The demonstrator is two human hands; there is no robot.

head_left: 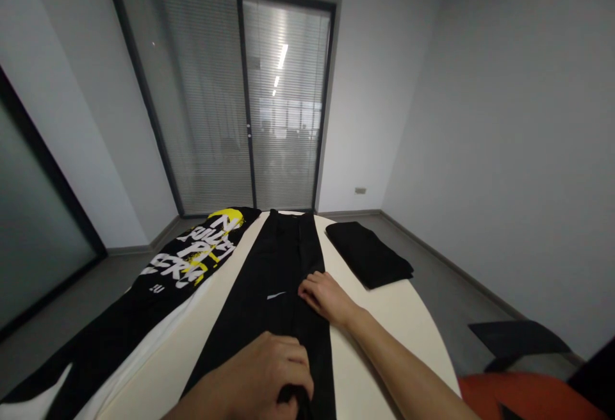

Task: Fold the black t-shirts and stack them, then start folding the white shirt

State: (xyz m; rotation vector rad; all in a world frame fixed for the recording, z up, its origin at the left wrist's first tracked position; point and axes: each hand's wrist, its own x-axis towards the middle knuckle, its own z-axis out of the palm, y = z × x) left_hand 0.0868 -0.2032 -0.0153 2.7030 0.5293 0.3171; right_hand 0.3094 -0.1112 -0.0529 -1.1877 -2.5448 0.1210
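Black trousers with a small white logo lie stretched lengthwise down the middle of a cream table. My left hand is closed near the table's front, fingers curled round the black fabric at the near end. My right hand rests palm down on the trousers' right edge, a little past the logo, fingers together and bent against the cloth.
A black garment with white and yellow lettering lies along the table's left side. A folded black garment sits at the far right. An orange chair stands at the lower right. Glass doors with blinds close the far wall.
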